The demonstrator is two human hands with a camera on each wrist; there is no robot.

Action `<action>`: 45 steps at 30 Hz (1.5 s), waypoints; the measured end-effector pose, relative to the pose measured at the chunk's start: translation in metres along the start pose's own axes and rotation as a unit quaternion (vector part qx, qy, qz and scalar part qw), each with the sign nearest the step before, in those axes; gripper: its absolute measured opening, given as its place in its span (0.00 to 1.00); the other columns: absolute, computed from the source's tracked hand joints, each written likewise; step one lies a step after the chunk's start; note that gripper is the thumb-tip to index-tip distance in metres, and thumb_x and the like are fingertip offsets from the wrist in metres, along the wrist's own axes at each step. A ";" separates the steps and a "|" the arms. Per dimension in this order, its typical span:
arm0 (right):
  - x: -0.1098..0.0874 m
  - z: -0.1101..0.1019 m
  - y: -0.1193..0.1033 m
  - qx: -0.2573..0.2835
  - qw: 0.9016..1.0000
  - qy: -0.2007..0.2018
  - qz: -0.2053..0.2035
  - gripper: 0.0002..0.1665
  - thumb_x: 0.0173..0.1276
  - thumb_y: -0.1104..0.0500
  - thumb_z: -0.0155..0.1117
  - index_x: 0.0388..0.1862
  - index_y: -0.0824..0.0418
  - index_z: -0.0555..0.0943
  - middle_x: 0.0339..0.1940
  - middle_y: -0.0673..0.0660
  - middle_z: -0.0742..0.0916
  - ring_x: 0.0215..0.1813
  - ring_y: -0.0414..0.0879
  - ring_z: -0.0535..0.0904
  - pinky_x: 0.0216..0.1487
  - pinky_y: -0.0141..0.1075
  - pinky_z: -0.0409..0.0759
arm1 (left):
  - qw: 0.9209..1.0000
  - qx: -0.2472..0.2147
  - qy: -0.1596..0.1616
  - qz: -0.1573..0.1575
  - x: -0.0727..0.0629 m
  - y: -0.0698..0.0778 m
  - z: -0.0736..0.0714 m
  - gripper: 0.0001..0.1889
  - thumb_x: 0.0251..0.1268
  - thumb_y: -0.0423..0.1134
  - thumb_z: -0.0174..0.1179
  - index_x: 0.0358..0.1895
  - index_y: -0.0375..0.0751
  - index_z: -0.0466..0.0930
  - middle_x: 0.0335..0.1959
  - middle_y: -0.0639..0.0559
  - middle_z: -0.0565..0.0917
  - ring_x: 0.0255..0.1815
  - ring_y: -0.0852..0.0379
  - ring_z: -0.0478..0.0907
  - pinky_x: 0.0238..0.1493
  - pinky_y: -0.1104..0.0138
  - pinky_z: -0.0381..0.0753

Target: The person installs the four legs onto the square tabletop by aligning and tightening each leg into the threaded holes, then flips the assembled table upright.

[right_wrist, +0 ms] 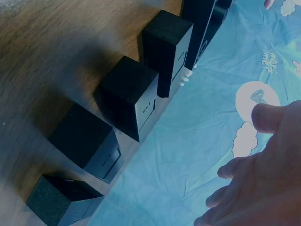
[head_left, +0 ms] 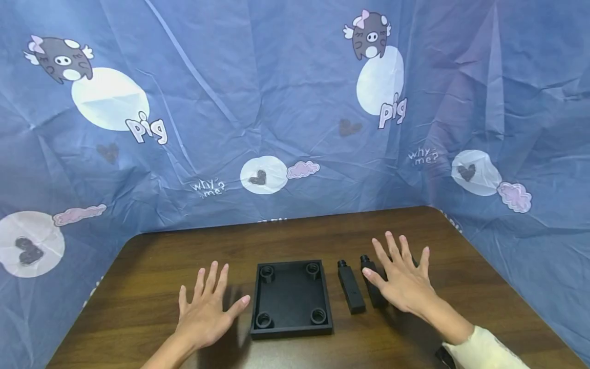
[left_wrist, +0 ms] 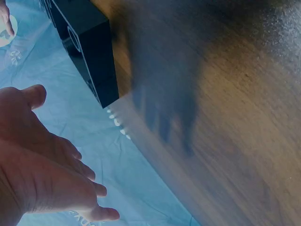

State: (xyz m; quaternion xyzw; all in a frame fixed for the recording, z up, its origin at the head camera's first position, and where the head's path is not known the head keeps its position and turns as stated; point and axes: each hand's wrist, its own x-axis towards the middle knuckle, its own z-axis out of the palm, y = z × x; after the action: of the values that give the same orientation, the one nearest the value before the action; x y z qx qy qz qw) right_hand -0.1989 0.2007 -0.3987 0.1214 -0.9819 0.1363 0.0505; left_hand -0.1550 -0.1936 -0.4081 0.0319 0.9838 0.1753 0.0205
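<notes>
Here's the left hand beside the black tray, the right hand above black bars on the table right of that tray, both fanned wide and empty, the half-covered bars looking stiff, perhaps light, best gripped mid-shaft.

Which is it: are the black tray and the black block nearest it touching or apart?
Apart: the head view shows bare tabletop between the black tray and that block.
</notes>
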 end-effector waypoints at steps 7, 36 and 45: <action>0.002 0.000 -0.003 -0.009 1.000 0.001 -0.003 0.48 0.71 0.29 0.38 0.79 0.56 0.46 0.79 0.63 0.43 0.76 0.68 0.38 0.59 0.63 0.12 | 1.000 -0.011 -0.002 0.002 -0.001 -0.002 0.005 0.49 0.65 0.71 0.42 0.78 0.44 0.37 0.78 0.39 0.35 0.76 0.35 0.28 0.61 0.32 0.24; 0.004 0.011 -0.011 0.020 0.996 0.008 -0.091 0.44 0.70 0.39 0.55 0.77 0.55 0.54 0.77 0.60 0.59 0.74 0.66 0.51 0.62 0.69 0.26 | 0.993 -0.118 0.018 -0.001 -0.009 0.001 0.022 0.47 0.59 0.66 0.58 0.75 0.41 0.54 0.70 0.37 0.63 0.71 0.40 0.54 0.58 0.39 0.41; 0.006 0.020 -0.003 0.039 0.989 -0.003 -0.144 0.44 0.67 0.47 0.63 0.77 0.53 0.55 0.77 0.55 0.60 0.75 0.61 0.51 0.63 0.69 0.31 | 0.991 -0.132 0.000 -0.011 -0.011 0.001 0.031 0.47 0.56 0.66 0.60 0.73 0.40 0.59 0.68 0.39 0.66 0.68 0.42 0.58 0.56 0.41 0.44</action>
State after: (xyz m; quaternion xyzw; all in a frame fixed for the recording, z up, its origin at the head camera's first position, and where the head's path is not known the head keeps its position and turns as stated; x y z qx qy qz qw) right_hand -0.2055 0.1907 -0.4158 0.2634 -0.9484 0.1655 0.0619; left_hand -0.1427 -0.1828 -0.4361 0.0185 0.9523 0.3036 0.0260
